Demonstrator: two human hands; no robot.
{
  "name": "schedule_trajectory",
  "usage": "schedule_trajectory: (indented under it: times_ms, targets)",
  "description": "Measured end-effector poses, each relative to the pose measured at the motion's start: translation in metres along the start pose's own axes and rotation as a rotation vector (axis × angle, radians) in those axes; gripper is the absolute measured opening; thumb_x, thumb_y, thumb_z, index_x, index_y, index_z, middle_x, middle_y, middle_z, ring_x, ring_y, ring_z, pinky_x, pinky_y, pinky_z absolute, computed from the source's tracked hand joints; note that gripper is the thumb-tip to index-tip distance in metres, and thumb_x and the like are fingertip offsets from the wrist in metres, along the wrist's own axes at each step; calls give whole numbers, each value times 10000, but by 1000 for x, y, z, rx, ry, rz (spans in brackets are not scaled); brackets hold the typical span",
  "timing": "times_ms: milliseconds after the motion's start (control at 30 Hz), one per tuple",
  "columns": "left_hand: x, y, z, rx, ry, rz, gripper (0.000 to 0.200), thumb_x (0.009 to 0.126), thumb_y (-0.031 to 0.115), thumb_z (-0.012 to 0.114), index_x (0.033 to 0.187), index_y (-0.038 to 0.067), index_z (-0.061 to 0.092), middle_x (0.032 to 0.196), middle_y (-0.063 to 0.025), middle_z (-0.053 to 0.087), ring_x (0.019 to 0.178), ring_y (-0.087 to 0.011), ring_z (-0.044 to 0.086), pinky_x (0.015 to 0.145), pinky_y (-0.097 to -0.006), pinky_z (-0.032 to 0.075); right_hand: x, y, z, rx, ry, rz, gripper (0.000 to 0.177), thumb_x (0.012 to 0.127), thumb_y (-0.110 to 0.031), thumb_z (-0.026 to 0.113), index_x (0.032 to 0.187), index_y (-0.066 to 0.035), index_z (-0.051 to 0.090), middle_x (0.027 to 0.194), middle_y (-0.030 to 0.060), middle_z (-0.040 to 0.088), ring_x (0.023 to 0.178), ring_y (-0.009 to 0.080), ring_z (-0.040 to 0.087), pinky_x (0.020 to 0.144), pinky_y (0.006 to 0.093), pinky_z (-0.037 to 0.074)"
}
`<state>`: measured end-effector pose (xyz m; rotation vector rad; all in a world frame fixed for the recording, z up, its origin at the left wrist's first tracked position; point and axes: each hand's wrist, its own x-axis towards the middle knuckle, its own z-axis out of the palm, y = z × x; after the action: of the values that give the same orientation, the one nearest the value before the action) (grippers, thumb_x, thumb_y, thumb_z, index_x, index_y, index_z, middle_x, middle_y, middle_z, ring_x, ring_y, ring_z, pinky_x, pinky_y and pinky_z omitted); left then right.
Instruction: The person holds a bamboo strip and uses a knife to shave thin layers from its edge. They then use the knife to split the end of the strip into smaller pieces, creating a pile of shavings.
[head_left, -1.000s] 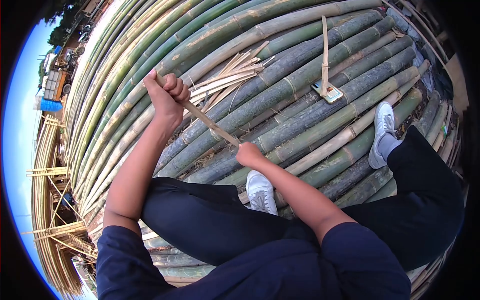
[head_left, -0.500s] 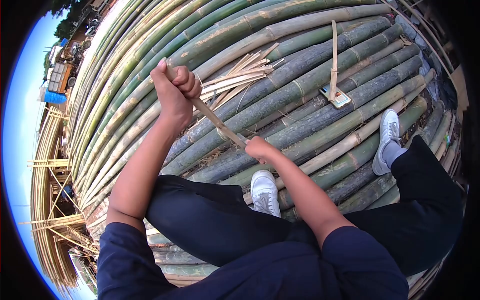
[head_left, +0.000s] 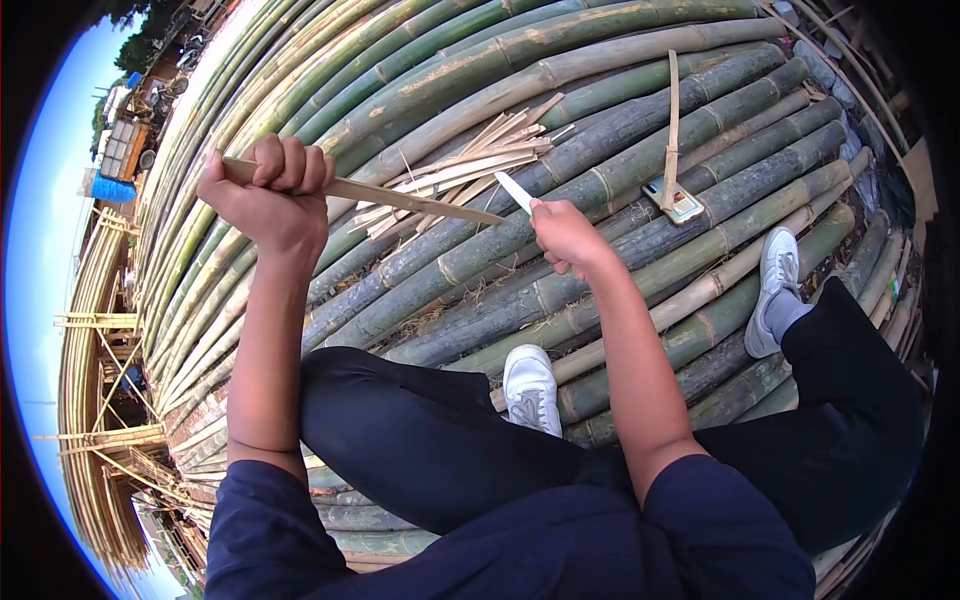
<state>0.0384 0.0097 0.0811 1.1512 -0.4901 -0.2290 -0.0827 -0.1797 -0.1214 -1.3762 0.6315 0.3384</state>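
My left hand (head_left: 277, 195) is closed around one end of a flat bamboo strip (head_left: 405, 199), which points right and slightly down. In my right hand (head_left: 568, 238) is a knife (head_left: 514, 192), gripped by the handle, its pale blade angled up and left. The blade is close to the strip's free end, with a small gap between them. Behind the two lies a loose pile of split bamboo strips (head_left: 480, 162) on the poles.
Long bamboo poles (head_left: 620, 190) lie side by side under me. A phone (head_left: 676, 202) rests on them, with a bamboo strip (head_left: 671, 120) lying across it. My white shoes (head_left: 531, 385) stand on the poles. At left is a bamboo rack (head_left: 95, 380), with a truck (head_left: 122, 150) beyond.
My left hand has moved left and down with the strip, which now lies flatter. My right hand has moved up and right, and the knife is apart from the strip.
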Motion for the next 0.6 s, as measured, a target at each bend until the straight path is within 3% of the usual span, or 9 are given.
schedule_trajectory:
  times_ms: [67,100,133,167,267,467,600]
  targets:
    - [-1,-13,2,-2,15,-19,508,871,553,244,552,159,215,486,23,164,467,-145,126,493,-320,173,-29,-25,22,-113,72,-136,403,1007,-305,337,889,23,539,562,62,485,377,169,449,362,344,369]
    - [0,-20,0,14,-13,-28,502,867,545,258,549,159,219,486,22,163,465,-144,132,489,-321,171,-27,-24,35,-115,88,-267,422,998,-297,361,844,46,554,622,167,568,473,300,560,481,416,459]
    - [0,-24,0,29,-40,-37,497,863,537,273,546,158,224,485,21,161,463,-144,138,485,-321,169,-33,-30,49,-200,133,-431,418,986,-272,387,821,60,579,723,257,608,676,424,610,663,473,489]
    - [0,-23,2,25,-52,-30,500,863,542,277,549,156,226,484,22,156,458,-144,135,484,-321,167,-43,-36,60,-196,151,-491,402,979,-256,404,811,58,591,778,284,613,809,471,588,775,501,460]
    - [-7,-3,22,-15,-42,-5,502,864,548,275,553,157,230,488,23,157,455,-138,129,479,-319,159,-51,-36,80,-159,191,-607,377,982,-240,415,780,56,534,703,248,565,668,418,548,671,468,439]
    - [-7,6,20,8,5,-26,508,861,565,257,552,164,215,472,28,156,444,-139,120,484,-316,161,-50,-35,74,-176,140,-610,377,982,-242,419,785,57,537,694,253,566,678,430,559,675,482,443]
    - [-5,4,14,-17,-66,-17,499,873,547,293,562,161,235,489,23,165,450,-129,129,468,-315,148,-59,-35,79,-191,151,-590,375,983,-245,417,800,58,542,702,259,577,701,439,577,679,490,448]
